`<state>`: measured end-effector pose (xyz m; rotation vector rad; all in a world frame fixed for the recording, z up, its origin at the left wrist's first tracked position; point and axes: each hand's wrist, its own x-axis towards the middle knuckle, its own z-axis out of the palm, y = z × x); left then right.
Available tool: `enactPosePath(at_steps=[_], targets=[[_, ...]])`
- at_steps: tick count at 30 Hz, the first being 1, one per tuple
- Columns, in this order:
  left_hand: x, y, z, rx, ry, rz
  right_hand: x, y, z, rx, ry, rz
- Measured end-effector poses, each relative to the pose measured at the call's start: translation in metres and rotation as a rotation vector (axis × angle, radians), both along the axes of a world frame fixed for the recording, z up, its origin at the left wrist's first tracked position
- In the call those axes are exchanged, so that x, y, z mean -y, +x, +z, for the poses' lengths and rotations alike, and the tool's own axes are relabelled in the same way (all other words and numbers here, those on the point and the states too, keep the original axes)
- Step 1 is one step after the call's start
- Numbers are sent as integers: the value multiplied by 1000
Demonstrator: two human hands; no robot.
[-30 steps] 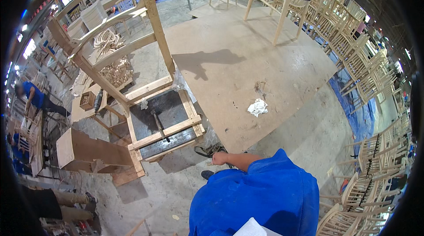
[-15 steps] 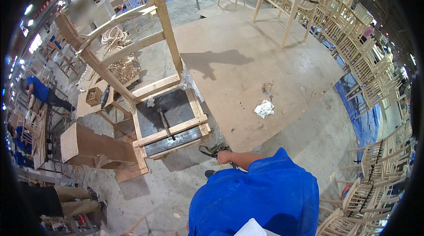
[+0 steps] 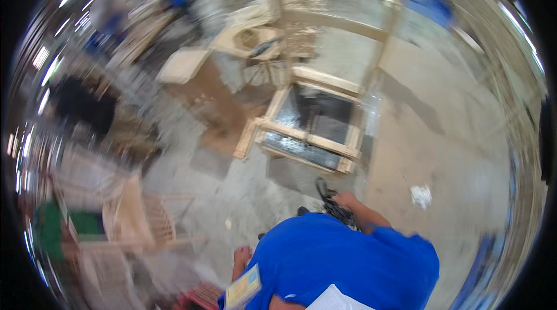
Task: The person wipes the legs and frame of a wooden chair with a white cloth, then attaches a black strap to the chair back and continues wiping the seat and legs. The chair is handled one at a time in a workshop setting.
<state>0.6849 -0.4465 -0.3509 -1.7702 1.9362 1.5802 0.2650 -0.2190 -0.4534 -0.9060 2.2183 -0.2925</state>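
My right hand hangs in front of my blue shirt, closed on a dark strap bundle with a loop sticking up from it. What exactly the bundle is, blur hides. Low at my left side is my left hand, its fingers too smeared to read; no object shows in it. Ahead stands a tall wooden frame with a low, square slatted base around a dark panel. A dark, narrow tool lies across that base.
A tall board box stands left of the frame, near a small worktable. A chair and a person in green are at the left. A brown floor sheet bears a crumpled white cloth.
The view has swung left, so the frame and floor sheet sit farther right, and everything is blurred. My left hand has come into view. My right hand still holds the dark bundle.
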Motion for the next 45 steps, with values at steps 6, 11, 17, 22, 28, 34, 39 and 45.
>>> enactPosePath(at_steps=[6, 11, 17, 22, 28, 34, 39, 45], targets=[[-14, 55, 26, 76, -5, 374, 23, 36, -16, 249, -94, 60], [-45, 69, 29, 195, -2, 454, 69, 25, -20, 305, -26, 11], [-67, 86, 25, 342, -271, -263, 121, 6, -44, 508, -153, -64], [-76, 92, 21, 353, -192, -300, 136, 14, -32, 620, -125, -188], [-35, 74, 26, 173, -77, 134, 89, 13, -52, 328, -198, 77], [-19, 59, 25, 158, 35, 348, 47, 18, -32, -83, -43, 614], [-15, 55, 24, 221, 20, 176, 33, 19, -9, -88, -1, 701], [10, 47, 29, 221, -27, -106, 22, 7, -51, 426, 5, 2]])
